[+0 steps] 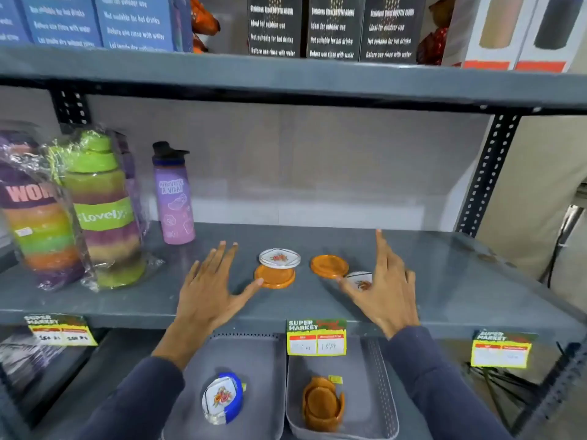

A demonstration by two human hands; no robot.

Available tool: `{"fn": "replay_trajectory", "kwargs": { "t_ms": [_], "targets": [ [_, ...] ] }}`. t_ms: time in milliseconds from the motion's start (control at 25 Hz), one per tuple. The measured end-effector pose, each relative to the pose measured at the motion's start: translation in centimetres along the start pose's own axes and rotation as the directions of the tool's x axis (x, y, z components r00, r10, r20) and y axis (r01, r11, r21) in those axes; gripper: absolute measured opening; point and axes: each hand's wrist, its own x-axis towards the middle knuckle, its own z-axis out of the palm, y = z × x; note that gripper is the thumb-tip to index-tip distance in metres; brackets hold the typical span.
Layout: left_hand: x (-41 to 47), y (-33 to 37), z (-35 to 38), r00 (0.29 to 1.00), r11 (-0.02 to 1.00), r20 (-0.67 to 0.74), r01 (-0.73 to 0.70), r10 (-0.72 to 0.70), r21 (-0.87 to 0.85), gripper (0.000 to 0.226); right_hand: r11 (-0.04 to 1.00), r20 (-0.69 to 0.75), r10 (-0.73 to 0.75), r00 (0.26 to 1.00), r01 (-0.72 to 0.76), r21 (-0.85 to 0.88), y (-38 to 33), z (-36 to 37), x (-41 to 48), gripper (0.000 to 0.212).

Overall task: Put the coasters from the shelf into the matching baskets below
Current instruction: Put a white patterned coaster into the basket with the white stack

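Note:
On the grey shelf (444, 281) a white floral coaster (279, 258) leans on top of an orange coaster (274, 277). A second orange coaster (329, 266) lies to the right, and another white floral coaster (360, 280) sits partly hidden behind my right hand (386, 281). My left hand (211, 289) is open with fingers spread, its thumb tip touching the left orange coaster. My right hand is open too, its thumb next to the right white coaster. Below, the left grey basket (254, 360) holds white floral coasters in a blue holder (222, 398); the right grey basket (384, 392) holds orange coasters (322, 401).
Wrapped colourful bottles (98, 211) and a purple bottle (174, 198) stand at the shelf's left. Boxes fill the upper shelf (286, 81). Price tags (316, 337) hang from the shelf's front edge. A perforated upright (486, 173) stands at the right.

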Motion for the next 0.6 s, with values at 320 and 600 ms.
{"fn": "replay_trajectory", "kwargs": {
  "t_ms": [320, 600],
  "targets": [
    [0.5, -1.5, 1.8, 0.977, 0.996, 0.209, 0.034, -0.05, 0.079, 0.098, 0.977, 0.082, 0.193, 0.978, -0.199, 0.077, 1.8, 1.5, 0.1, 0.113],
    [0.4, -1.6, 1.8, 0.976, 0.995, 0.21, 0.04, -0.059, 0.095, 0.103, 0.947, -0.266, -0.094, 0.959, 0.168, 0.272, -4.0, -3.5, -1.0, 0.111]
  ]
}}
